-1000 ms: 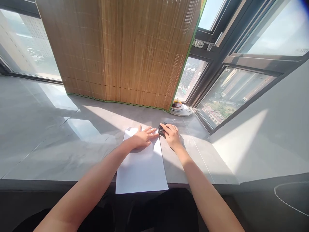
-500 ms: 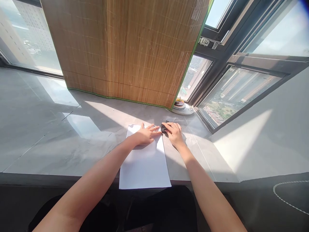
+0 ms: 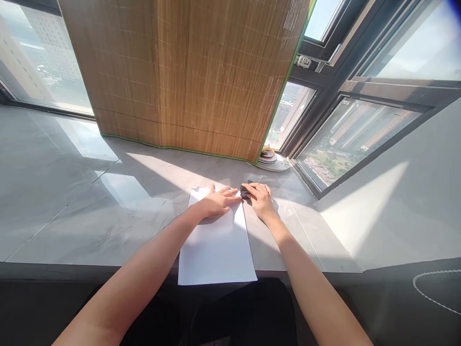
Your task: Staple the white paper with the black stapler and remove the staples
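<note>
White paper point(image 3: 218, 252) lies on the grey stone sill, its near end reaching slightly past the front edge. My left hand point(image 3: 217, 202) rests flat on its upper part, fingers spread toward the right edge. At the upper right corner of the paper sits a small black tool point(image 3: 245, 192), which looks like a stapler. My right hand point(image 3: 260, 199) is closed over it from the right, hiding much of it. Whether the paper's corner lies inside the tool, I cannot tell.
A bamboo blind point(image 3: 187, 81) with green edging hangs down to the back of the sill point(image 3: 72, 230). Stacked plates point(image 3: 272, 161) stand in the corner by the windows. On the right is a white wall point(image 3: 403, 216); a twisted white cord point(image 3: 428, 295) shows lower down.
Both hands, the paper and the black tool keep their places relative to each other. Only the camera view has shifted very slightly.
</note>
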Tool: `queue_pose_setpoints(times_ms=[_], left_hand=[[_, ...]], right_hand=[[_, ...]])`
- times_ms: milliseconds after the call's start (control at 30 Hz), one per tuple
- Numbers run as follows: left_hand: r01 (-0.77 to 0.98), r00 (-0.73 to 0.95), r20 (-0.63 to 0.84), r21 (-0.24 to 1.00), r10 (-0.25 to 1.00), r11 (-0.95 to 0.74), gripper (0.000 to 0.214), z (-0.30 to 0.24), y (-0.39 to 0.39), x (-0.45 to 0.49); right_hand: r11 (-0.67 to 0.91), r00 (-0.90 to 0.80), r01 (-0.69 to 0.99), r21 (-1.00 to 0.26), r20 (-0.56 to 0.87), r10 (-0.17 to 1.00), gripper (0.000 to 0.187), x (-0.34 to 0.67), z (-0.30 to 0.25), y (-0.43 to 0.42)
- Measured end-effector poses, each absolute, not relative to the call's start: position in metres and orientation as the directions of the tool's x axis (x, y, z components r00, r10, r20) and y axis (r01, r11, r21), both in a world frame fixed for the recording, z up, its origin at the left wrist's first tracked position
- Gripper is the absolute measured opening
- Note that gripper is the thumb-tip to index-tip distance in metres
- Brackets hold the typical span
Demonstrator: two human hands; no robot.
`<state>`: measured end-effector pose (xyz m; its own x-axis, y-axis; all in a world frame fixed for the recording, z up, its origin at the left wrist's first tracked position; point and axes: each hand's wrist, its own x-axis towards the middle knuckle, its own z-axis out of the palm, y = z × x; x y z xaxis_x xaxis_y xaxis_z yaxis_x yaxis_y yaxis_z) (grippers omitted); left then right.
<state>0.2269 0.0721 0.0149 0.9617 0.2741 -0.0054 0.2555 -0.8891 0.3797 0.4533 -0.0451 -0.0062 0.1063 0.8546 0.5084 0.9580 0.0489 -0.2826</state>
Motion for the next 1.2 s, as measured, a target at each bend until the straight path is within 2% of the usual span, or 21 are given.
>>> queue_pose_setpoints(times_ms=[500, 733, 867, 1000, 1133, 1200], left_hand=[[0.278, 0.960, -0.072, 0.358, 0.270, -0.892, 0.070, 0.022, 0.070, 0.227], [0.291, 0.957, -0.091, 0.355, 0.277, -0.888, 0.067, 0.022, 0.070, 0.226], [0.314, 0.949, -0.092, 0.356, 0.301, -0.880, 0.064, 0.023, 0.068, 0.225], [0.317, 0.948, -0.090, 0.345, 0.305, -0.884, 0.064, 0.023, 0.068, 0.224], [0.305, 0.952, -0.092, 0.326, 0.290, -0.895, 0.065, 0.018, 0.071, 0.225], [0.284, 0.957, -0.039, 0.301, 0.286, -0.910, 0.066, 0.018, 0.071, 0.225]], right_hand=[[-0.020, 0.141, 0.967, -0.253, 0.472, 0.870, 0.048, 0.447, -0.004, -0.045], [-0.085, 0.148, 0.980, -0.178, 0.378, 0.914, 0.078, 0.438, 0.000, -0.050], [-0.097, 0.155, 0.982, -0.165, 0.387, 0.909, 0.078, 0.434, -0.001, -0.050], [-0.155, 0.260, 0.953, -0.260, 0.445, 0.857, 0.079, 0.439, -0.004, -0.049], [-0.193, 0.421, 0.873, -0.448, 0.491, 0.763, 0.074, 0.453, -0.010, -0.046], [-0.228, 0.529, 0.808, -0.543, 0.499, 0.687, 0.067, 0.459, -0.013, -0.044]])
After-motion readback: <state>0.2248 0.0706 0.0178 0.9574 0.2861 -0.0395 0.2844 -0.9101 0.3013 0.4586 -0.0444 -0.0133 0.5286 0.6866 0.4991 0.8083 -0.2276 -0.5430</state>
